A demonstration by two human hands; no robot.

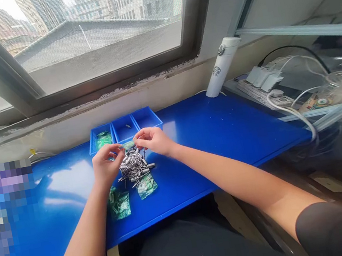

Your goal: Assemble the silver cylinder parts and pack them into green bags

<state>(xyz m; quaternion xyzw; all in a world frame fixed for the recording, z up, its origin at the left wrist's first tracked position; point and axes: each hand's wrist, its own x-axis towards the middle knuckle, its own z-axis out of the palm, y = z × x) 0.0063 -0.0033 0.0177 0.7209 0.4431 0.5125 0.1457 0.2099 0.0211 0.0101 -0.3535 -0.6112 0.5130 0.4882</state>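
Between my two hands stretches a small clear plastic bag with green print (129, 145). My left hand (107, 162) pinches its left end, and the fingertips of my right hand (155, 141) are closed on the right end. What the bag contains is too small to make out. Right below it, a heap of small silvery metal parts (134, 166), some thin like pins and some thicker, lies on the blue table. Two similar green-printed bags, one at the heap's near edge (147, 186) and another near my left wrist (120, 204), lie flat with small parts inside.
Behind my hands stands a blue three-compartment tray (113, 134); green bags (103, 139) fill the left compartment, and one small part lies in the middle one. A white flask (222, 68) stands at the back right, near a power strip with cables (263, 89). The left side is pixelated.
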